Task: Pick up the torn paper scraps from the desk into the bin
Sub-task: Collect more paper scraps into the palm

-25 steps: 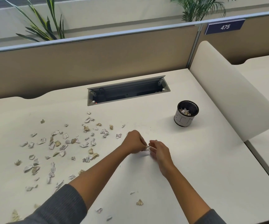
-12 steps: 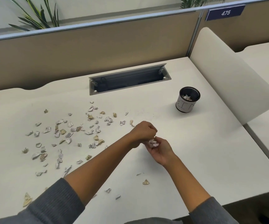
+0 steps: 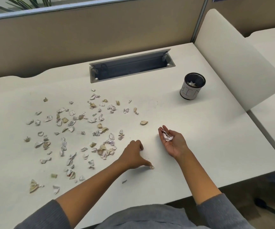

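now left hand (image 3: 133, 154) thumb presses a scrap (image 3: 152, 167); right hand (image 3: 173, 142) cups scraps (image 3: 166, 137), palm up.

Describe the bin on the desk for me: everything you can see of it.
The bin is a small round cup of black mesh, as it looks, wrapped in a white paper band hand-lettered "BIN". It stands upright on the white desk, on its right side, near the curved divider panel and right of the cable tray. A few paper scraps already lie inside. No hand touches it.
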Demonstrator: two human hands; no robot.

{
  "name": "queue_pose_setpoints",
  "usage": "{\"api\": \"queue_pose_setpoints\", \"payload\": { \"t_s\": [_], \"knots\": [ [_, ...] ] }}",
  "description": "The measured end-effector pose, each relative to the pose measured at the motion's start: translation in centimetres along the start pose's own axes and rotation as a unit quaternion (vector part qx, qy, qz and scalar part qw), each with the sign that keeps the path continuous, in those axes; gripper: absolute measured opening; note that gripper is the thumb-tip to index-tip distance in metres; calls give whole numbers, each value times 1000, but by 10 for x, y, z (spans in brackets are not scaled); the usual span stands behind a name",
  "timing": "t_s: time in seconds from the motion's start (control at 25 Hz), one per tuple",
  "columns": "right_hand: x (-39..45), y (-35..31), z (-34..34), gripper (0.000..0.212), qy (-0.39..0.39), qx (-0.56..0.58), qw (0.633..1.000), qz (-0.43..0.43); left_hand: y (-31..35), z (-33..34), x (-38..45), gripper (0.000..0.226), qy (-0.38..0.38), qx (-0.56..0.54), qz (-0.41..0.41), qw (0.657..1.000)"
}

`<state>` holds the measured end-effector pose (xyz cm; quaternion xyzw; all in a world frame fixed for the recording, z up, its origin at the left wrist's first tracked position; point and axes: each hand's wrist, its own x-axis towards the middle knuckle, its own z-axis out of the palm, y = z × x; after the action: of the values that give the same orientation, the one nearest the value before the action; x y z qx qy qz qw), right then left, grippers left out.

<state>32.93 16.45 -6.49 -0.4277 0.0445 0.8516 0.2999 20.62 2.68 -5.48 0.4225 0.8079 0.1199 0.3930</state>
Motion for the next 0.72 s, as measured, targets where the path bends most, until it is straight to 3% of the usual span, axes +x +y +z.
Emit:
{"api": "queue_pose_setpoints", "payload": {
  "t_s": [0.28,0.52,0.64,0.72],
  "knots": [
    [-3,15,0,30,2,-18,1000,-1,1,33,-10,47,51,-26,48,997],
    [-6,16,-3,21,5,-26,1000,-9,8,34,-4,11,-15,-42,43,998],
    [-7,13,-1,20,6,-26,1000,-10,10,31,-1,9,-51,-33,49,997],
    [-8,9,0,20,6,-21,1000,-16,10,22,3,12,-33,-39,67,996]
  ]
}}
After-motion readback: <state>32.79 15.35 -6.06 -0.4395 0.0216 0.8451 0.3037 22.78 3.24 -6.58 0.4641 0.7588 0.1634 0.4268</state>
